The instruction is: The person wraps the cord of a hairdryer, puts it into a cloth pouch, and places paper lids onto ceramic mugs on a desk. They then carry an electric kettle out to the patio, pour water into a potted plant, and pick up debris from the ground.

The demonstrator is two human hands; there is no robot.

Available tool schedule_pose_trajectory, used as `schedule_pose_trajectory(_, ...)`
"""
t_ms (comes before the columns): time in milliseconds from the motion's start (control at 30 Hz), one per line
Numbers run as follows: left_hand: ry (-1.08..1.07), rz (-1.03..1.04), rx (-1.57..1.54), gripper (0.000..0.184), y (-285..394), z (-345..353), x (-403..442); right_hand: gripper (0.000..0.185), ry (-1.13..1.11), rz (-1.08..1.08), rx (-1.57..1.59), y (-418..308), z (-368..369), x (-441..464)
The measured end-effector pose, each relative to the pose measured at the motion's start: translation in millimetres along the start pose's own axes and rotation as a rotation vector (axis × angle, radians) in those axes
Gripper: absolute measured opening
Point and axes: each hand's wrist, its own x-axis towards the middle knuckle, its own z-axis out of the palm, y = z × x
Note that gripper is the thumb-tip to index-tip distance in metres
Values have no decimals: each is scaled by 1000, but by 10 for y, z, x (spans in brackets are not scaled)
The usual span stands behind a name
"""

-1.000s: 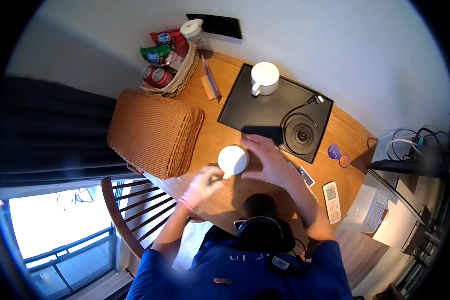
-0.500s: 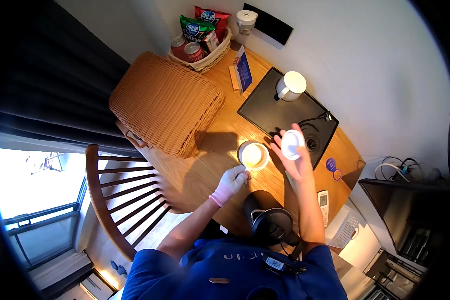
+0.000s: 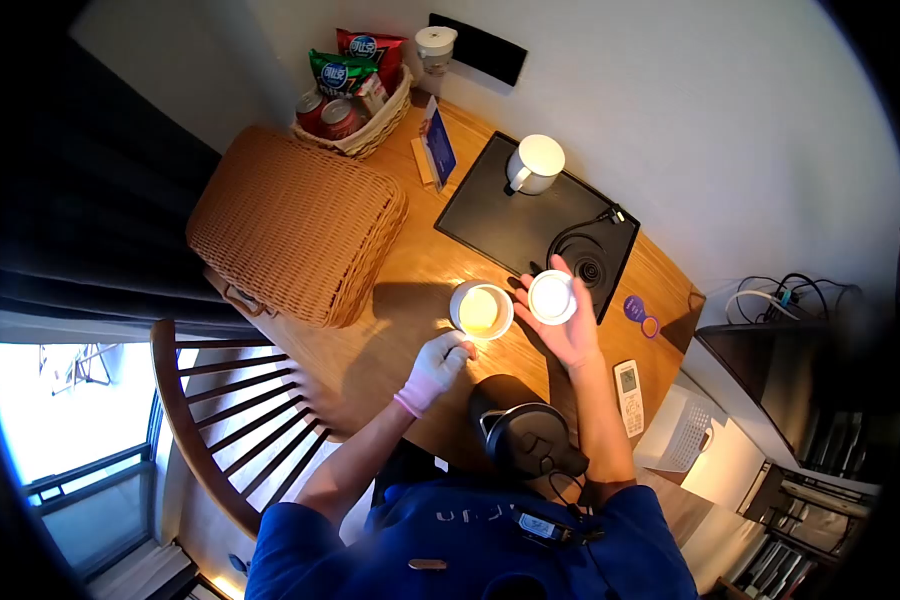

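A white cup (image 3: 459,308) with pale, yellowish contents or a lit interior stands on the wooden table. My left hand (image 3: 437,368), in a white glove with a pink cuff, is closed at the cup's near edge, where its handle would be; the fingers hide that part. My bare right hand (image 3: 567,325) is palm up just right of the cup. On it rests a small, round white lid-like piece (image 3: 551,297), held against the fingers and brightly lit. Close in front of my body is a dark cylindrical container (image 3: 526,436) with a black top and a wire handle.
A black tray (image 3: 480,200) holds a white mug (image 3: 536,165) and a coiled black cable (image 3: 590,270). To the left sit a wicker case (image 3: 295,225) and a snack basket (image 3: 375,130). A remote (image 3: 629,398) and purple tag (image 3: 635,309) lie at right. A chair (image 3: 175,430) stands at left.
The view has shifted, so the table things appear further left. The white round piece in my right hand has turned to face up more. My left hand stays at the cup.
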Motion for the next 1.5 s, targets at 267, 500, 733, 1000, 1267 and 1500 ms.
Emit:
schedule_pose_trajectory(267,-74,-67,143,21,-112,90,73,51,-88,-7,13,-90,299,79)
schedule_pose_trajectory(500,386,378,407,12,108,-85,93,52,-249,66,443,-291,353,-92)
schedule_pose_trajectory(733,72,583,624,20,748,-18,885,49,-261,-41,311,-440,434,-234)
schedule_pose_trajectory(1000,-173,82,1084,31,409,-128,1706,63,-153,-100,208,-609,306,-309)
schedule_pose_trajectory(1267,315,360,695,33,515,274,2550,64,-27,-122,102,-654,151,-282)
schedule_pose_trajectory(1500,522,675,807,54,565,402,2494,55,107,-181,84,-674,-156,-524)
